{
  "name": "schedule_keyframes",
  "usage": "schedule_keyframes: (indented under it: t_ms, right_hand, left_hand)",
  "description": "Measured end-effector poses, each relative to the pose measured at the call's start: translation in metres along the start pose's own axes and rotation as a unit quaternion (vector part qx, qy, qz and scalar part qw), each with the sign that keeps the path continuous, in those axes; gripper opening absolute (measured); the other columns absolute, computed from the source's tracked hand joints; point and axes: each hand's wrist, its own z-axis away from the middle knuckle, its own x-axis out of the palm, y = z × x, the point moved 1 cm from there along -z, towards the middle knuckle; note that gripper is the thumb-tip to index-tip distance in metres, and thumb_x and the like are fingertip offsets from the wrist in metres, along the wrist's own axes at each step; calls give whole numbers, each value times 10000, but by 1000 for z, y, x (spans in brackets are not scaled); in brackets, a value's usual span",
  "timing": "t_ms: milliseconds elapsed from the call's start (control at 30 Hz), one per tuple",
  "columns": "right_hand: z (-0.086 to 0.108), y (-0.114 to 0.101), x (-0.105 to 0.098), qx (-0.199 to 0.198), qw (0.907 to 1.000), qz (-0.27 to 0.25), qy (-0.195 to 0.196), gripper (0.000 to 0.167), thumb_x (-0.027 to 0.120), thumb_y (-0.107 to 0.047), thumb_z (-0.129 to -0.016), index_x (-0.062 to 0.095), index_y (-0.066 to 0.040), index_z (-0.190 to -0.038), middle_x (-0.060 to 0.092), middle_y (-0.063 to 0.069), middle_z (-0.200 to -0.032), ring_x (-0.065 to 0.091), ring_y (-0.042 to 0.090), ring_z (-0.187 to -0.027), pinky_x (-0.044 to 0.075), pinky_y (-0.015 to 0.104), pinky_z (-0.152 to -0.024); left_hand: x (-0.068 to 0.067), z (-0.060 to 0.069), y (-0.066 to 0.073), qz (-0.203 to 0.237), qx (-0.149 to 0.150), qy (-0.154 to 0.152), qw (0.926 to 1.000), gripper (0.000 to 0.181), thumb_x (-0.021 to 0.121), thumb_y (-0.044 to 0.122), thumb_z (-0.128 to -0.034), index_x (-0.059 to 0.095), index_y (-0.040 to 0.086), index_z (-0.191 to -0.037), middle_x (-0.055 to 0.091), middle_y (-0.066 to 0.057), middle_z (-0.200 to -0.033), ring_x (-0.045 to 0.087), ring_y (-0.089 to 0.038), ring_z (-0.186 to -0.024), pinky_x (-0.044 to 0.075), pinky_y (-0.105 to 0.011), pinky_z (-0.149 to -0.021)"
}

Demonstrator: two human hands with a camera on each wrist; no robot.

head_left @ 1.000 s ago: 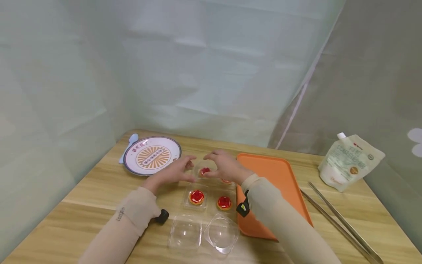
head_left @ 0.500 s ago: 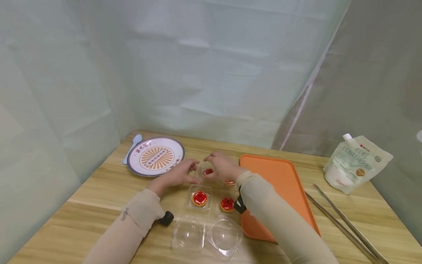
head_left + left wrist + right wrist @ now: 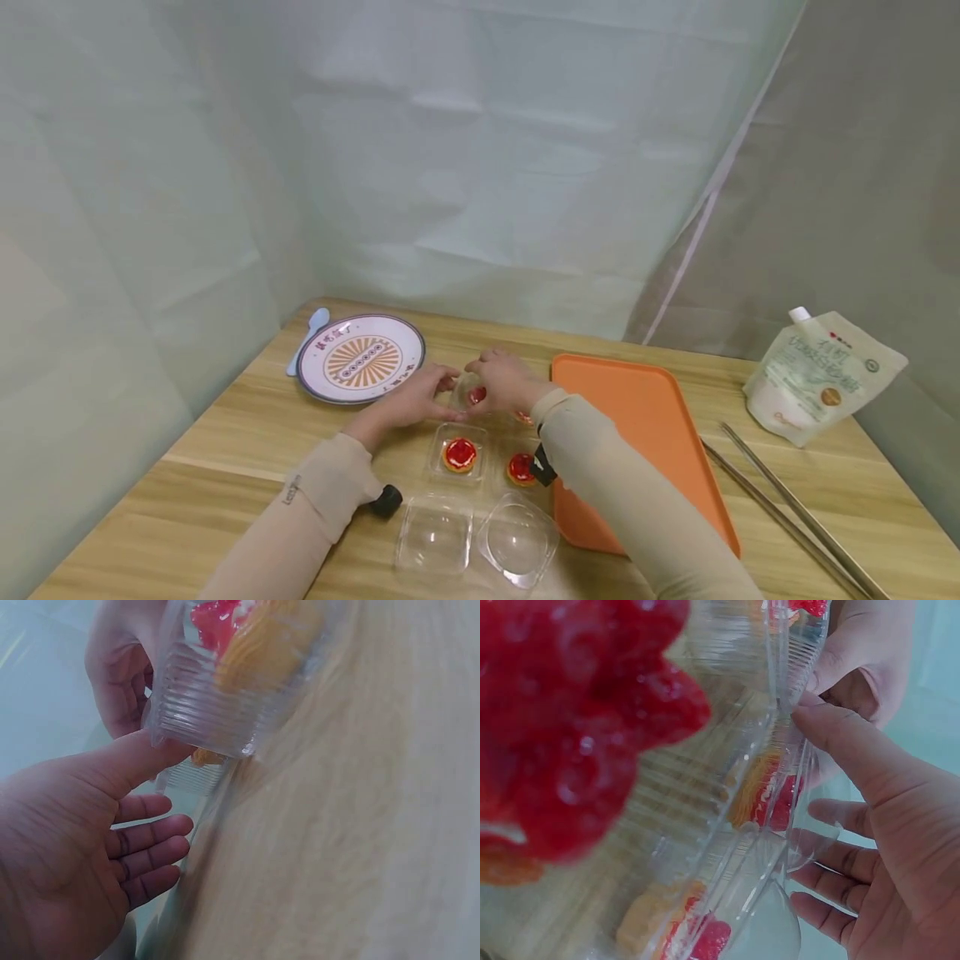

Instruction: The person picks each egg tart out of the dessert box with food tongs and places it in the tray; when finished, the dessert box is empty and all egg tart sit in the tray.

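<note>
"Head view: where is the far clear box [image 3: 465, 384] sitting?"

"It's sitting on the tabletop [image 3: 187, 500], between your left hand [image 3: 412, 400] and right hand [image 3: 506, 382]; each grip is resting wide."

"How should you be touching it?"

"You should be pressing softly, never squashing its red tart [image 3: 477, 395]."

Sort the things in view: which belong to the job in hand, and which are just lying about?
Likely part of the job:
left hand and right hand, both at one clear box
tart inside it
three other tarts
probably the loose clear plastic pieces

Seemingly just lying about:
orange tray
plate
spoon
metal tongs
pouch
</note>
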Motion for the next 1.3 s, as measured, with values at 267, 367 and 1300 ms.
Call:
schedule_keyframes:
  t_ms: [267,367,1300]
  right_hand:
    - [0,-1,1,41,9999,-52,-89,740,751,-508,-767,540,-105,-1351,600,80,-1297,524,237,-1222,374,398,-1123]
    - [1,0,0,52,9998,-139,-119,732,756,-476,-774,527,-109,-1364,591,83,-1316,517,248,-1242,357,412,-1138]
    - [26,5,-20,-167,9974,-471,527,792,728,-449,-793,386,-222,-1471,503,125,-1381,532,275,-1214,517,448,-956]
  left_hand:
    - [0,1,2,-116,44,14,9999,745,812,310,-754,490,-52,-1319,595,-185,-1205,569,-317,-1135,447,-477,-1029]
    - [0,1,2,-103,58,-4,9999,743,809,307,-758,486,-54,-1321,587,-196,-1219,566,-325,-1142,449,-475,-1028]
    - [0,3,-1,18,-23,-19,10000,724,745,381,-818,449,38,-1382,577,-163,-1262,550,-305,-1176,448,-482,-1034]
